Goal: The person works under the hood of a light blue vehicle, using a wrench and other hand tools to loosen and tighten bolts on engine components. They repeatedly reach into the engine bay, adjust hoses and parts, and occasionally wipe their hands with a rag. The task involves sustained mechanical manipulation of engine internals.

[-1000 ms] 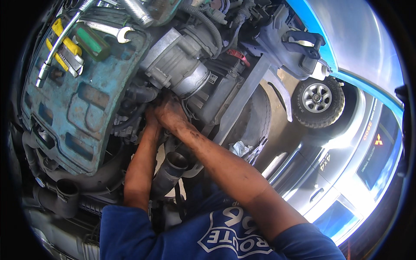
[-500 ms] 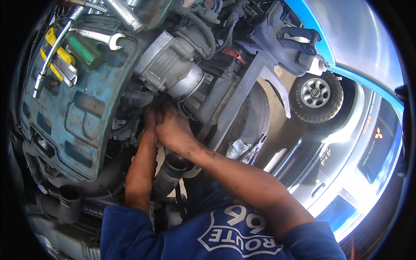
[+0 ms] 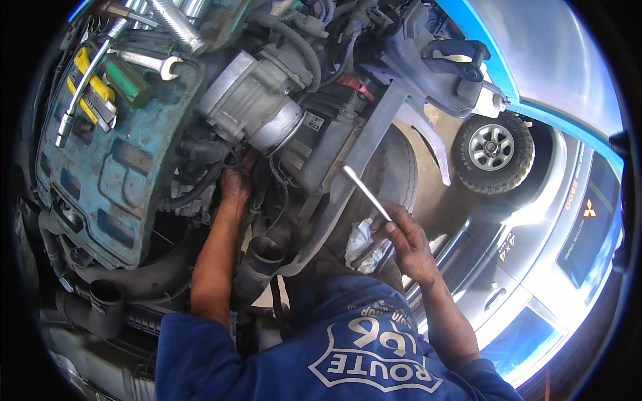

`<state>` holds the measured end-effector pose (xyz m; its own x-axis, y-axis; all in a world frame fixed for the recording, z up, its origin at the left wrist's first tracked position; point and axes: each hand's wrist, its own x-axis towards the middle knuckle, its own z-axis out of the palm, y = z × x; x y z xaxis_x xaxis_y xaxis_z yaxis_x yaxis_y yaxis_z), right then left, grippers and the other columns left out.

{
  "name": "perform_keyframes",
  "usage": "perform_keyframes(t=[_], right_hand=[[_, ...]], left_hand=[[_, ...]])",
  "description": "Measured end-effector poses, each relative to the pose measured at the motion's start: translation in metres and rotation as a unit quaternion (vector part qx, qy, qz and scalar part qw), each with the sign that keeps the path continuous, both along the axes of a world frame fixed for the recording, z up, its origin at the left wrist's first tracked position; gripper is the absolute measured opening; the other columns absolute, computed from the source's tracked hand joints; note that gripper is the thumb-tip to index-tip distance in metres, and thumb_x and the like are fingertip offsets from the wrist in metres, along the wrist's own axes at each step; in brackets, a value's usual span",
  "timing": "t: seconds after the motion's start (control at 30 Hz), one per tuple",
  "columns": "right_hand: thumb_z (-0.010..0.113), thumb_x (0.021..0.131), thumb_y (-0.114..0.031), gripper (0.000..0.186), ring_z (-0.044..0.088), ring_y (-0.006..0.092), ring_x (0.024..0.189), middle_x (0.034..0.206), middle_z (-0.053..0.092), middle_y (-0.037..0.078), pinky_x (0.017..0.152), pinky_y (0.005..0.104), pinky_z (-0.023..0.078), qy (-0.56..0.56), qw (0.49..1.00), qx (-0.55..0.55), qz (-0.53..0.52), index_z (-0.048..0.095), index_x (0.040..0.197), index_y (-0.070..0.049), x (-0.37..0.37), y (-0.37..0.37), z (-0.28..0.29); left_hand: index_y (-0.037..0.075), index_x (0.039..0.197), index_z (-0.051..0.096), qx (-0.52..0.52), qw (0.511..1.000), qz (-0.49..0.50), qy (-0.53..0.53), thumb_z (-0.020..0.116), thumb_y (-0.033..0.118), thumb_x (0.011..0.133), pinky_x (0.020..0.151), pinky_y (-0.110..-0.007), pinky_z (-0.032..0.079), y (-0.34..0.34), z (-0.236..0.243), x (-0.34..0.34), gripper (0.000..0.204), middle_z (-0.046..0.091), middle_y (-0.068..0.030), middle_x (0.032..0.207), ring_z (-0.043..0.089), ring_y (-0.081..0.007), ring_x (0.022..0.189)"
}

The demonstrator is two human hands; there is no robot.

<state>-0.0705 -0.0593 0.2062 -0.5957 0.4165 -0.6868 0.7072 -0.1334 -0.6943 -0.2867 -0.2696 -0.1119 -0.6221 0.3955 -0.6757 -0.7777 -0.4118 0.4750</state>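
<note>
My left hand (image 3: 235, 182) reaches deep into the engine bay, beneath a grey cast-metal housing (image 3: 244, 100). Its fingers are hidden among dark hoses and parts, so I cannot see whether they hold anything. Out to the right, my right hand (image 3: 409, 246) is closed on a slim silver rod-shaped tool (image 3: 366, 192). The tool points up and left toward a grey metal frame bar (image 3: 374, 137), with its slightly wider end free. Below my right hand's fingers lies a crumpled white rag or plastic (image 3: 361, 242).
At left, a worn teal panel (image 3: 127, 200) carries yellow-handled pliers (image 3: 97, 93), a green-handled tool (image 3: 128, 81), a wrench (image 3: 164, 65) and a socket extension bar (image 3: 83, 80). An open pipe end (image 3: 267, 250) stands near my left forearm. A silver vehicle (image 3: 508, 247) is parked at right.
My right hand has come out of the engine bay and moved right, now gripping the silver tool. My left hand stays under the housing.
</note>
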Motion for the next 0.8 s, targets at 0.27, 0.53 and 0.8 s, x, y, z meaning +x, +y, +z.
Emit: perform_keyframes(t=[0.27,0.53,0.8], right_hand=[[0.052,0.107,-0.023,0.037,0.059,0.0146,0.096,0.100,0.060,0.005,0.092,0.0322,0.048,-0.054,0.984,0.134,-0.106,0.055,0.136,-0.001,0.081,0.023,-0.042],[0.053,0.100,-0.004,0.034,0.065,0.0312,0.093,0.103,0.065,0.019,0.086,0.0408,0.052,0.087,0.843,0.527,0.057,0.057,0.134,-0.003,-0.002,0.098,-0.043],[0.048,0.103,-0.007,0.032,0.068,0.0307,0.087,0.106,0.067,0.021,0.081,0.0415,0.054,0.107,0.847,0.520,-0.007,0.058,0.133,-0.001,-0.044,0.117,-0.055]], left_hand=[[-0.004,0.142,0.046,-0.087,0.996,-0.024,0.006,0.068,0.038,0.099,0.110,-0.049,0.049,-0.020,-0.046,0.004,0.064,0.056,-0.0190,0.139,0.059,-0.0383,0.127],[0.000,0.145,0.047,-0.114,0.991,-0.068,0.035,0.068,0.057,0.094,0.108,-0.046,0.048,-0.026,-0.052,-0.002,0.080,0.055,-0.0143,0.143,0.059,-0.0332,0.127],[0.004,0.139,0.057,-0.094,0.994,-0.054,-0.024,0.069,0.032,0.100,0.099,-0.035,0.048,-0.023,-0.043,-0.010,0.049,0.064,-0.0062,0.128,0.061,-0.0210,0.115]])
